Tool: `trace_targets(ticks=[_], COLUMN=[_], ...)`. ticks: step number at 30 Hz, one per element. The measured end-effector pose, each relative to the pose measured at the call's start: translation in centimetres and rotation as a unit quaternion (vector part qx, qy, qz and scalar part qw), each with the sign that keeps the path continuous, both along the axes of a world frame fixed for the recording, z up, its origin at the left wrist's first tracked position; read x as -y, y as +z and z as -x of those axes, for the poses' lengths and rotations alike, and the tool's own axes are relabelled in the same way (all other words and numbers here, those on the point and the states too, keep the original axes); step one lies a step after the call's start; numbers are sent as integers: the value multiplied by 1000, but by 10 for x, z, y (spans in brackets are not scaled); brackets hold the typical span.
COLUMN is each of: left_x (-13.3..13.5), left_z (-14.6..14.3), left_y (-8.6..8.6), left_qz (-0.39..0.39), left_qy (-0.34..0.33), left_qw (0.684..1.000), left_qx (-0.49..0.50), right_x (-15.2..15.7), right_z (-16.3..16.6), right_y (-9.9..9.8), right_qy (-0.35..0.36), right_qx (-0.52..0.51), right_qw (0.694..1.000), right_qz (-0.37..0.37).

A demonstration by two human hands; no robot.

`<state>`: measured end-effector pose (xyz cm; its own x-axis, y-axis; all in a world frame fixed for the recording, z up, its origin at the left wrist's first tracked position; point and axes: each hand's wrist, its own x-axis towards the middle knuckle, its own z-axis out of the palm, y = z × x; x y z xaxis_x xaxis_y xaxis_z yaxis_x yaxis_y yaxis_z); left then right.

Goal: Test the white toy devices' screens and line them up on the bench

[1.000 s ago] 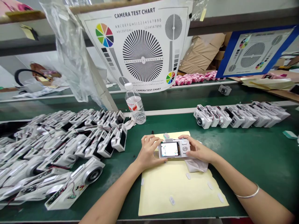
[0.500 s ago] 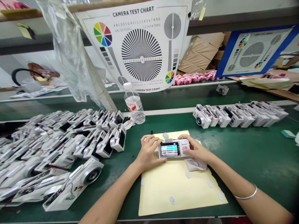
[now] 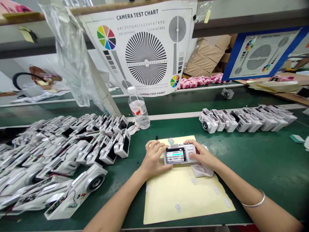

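Note:
A white digital camera is held between both hands above a yellow paper sheet, its lit screen facing me and showing a menu list. My left hand grips its left end, fingers on top and thumb along the bottom edge. At the other end my right hand clasps it, the thumb on the buttons beside the screen. Under the right hand lies a crumpled pale cloth. Several small whitish pieces are scattered on the sheet, one of them a pad near its front.
Many partly opened white cameras crowd the left of the green bench. A row of white cameras stands at the right rear. Behind my hands are a water bottle and a hanging camera test chart.
The highlighted line on the camera's screen appears to sit higher in the list. Both hands keep the same hold, and the view has shifted very slightly.

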<state>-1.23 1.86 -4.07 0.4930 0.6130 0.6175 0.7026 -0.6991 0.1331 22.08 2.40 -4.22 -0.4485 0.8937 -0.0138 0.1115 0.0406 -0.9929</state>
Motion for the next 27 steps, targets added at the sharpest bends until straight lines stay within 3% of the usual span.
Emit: trace_targets(ticks=[12, 20, 27], left_x=[1, 0, 0], left_z=[-3, -1, 0], left_y=[0, -1, -1], left_qz=[6, 11, -3], left_qy=[0, 7, -2], left_qw=[1000, 1000, 1000], left_qx=[3, -4, 0], right_x=[1, -2, -1], right_z=[4, -5, -5], right_y=[-1, 1, -2], right_qy=[-55, 16, 26], right_qx=[47, 23, 12], right_qw=[996, 999, 999], right_qz=[-44, -29, -35])
